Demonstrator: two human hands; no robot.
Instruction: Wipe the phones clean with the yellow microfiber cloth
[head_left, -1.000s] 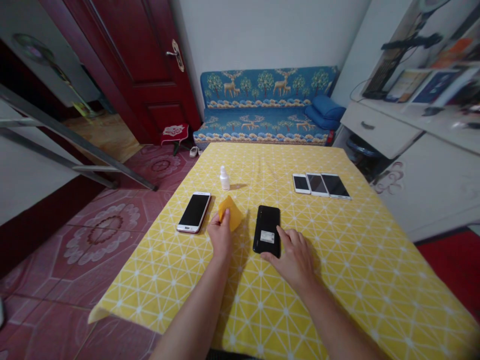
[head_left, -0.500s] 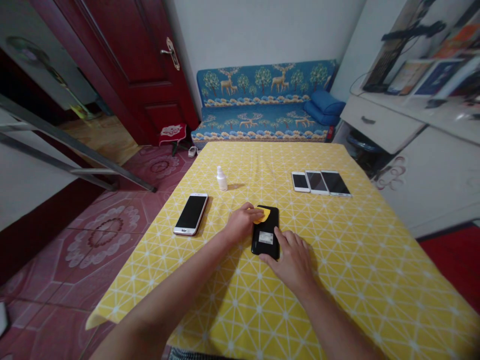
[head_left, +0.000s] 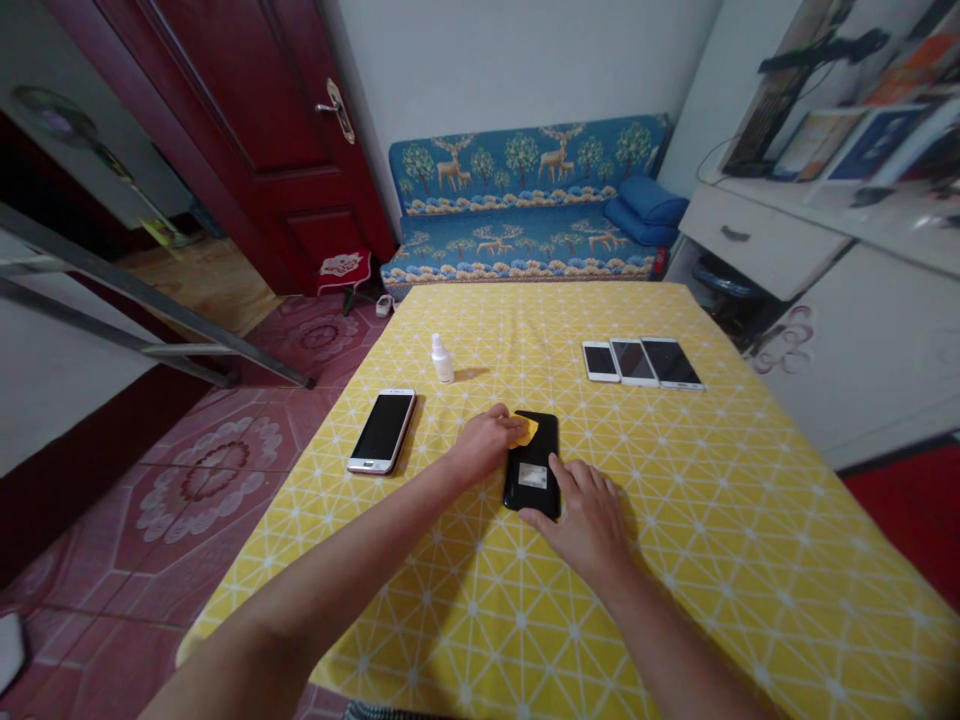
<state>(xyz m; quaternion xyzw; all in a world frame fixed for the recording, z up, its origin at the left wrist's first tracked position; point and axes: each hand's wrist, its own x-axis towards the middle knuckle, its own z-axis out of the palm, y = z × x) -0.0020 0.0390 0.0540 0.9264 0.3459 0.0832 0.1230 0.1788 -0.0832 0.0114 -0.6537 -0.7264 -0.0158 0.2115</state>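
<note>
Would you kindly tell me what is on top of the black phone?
The black phone bears a pale label near its lower end and a yellow cloth at its upper left, under the left hand. The surface beneath the cloth is hidden.

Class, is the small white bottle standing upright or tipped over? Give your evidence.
Upright: the small white plastic bottle stands on its base, narrow top pointing up, casting a shadow on the yellow patterned tablecloth.
</note>
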